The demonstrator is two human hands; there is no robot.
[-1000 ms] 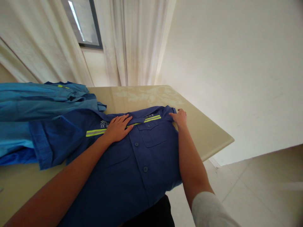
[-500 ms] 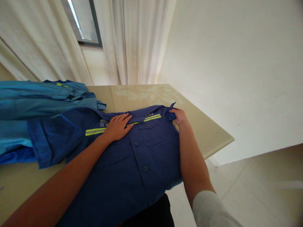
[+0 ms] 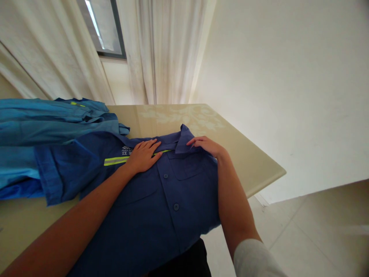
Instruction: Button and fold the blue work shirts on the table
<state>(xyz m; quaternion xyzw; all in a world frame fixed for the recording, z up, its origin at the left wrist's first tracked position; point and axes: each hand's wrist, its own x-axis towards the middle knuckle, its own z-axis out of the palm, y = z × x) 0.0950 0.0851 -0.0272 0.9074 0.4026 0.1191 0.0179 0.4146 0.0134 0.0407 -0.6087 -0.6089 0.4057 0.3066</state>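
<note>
A dark blue short-sleeved work shirt lies front up, with buttons, chest pockets and a yellow-grey reflective stripe. It covers the table's near part and hangs over the edge towards me. My left hand rests flat across its upper chest by the collar, fingers stretched out, hiding part of the stripe and lettering. My right hand is at the shirt's right shoulder, its fingers on the sleeve, which is folded inward over the chest. The sleeve's edge stands up in a point. The right thumb is hidden.
Lighter blue garments are piled on the left of the cream table, touching the shirt's left sleeve. The table's right corner juts out near a white wall. Curtains and a window are behind.
My right hand has moved left, bringing the right sleeve inward over the chest, so it now covers the right stripe and part of the pocket. My left hand has stayed in place.
</note>
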